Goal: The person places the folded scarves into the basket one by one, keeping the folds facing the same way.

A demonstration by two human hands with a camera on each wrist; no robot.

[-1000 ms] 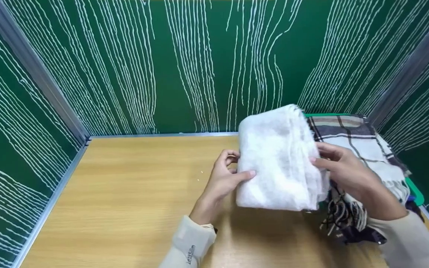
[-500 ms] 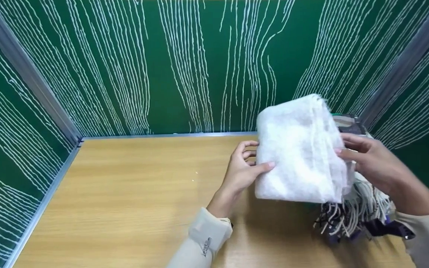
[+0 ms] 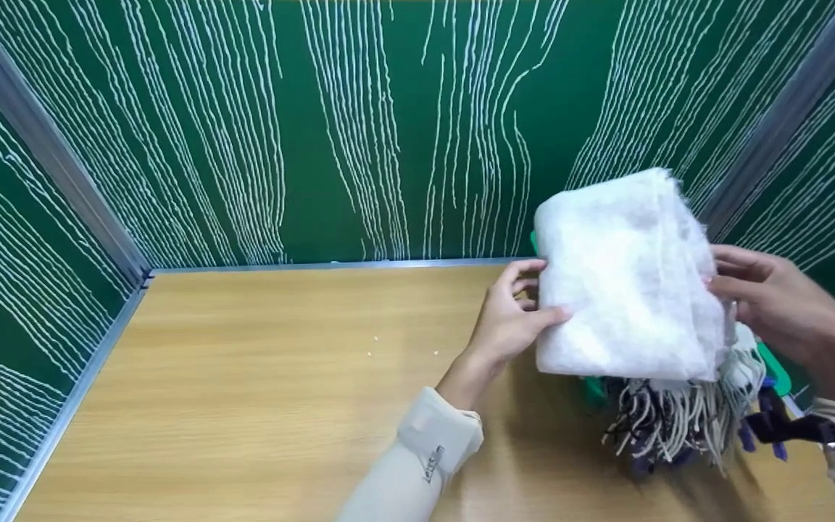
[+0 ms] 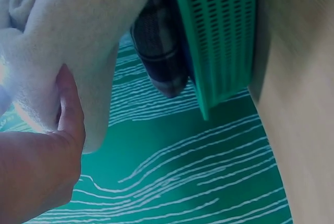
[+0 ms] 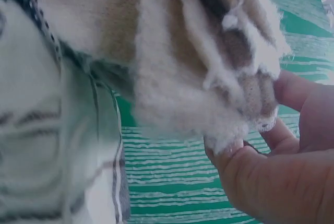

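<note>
A white, fuzzy folded scarf hangs tilted over the right part of the table, held between both hands. My left hand grips its left edge, thumb on the front face and fingers behind. At the opposite edge, my right hand pinches the layered, fluffy ends, as the right wrist view also shows. Beneath is a green perforated basket, mostly hidden in the head view. A plaid scarf lies in the basket, and its dark and white fringe spills over the front.
The wooden table stretches left, with several tiny white specks on it. Green panels with wavy white lines enclose the back and sides, joined by grey metal posts. A dark strap shows near the right sleeve.
Both hands have carried the white scarf rightward and slightly toward the back, so it now covers most of the plaid scarf and basket. The grip of both hands looks the same.
</note>
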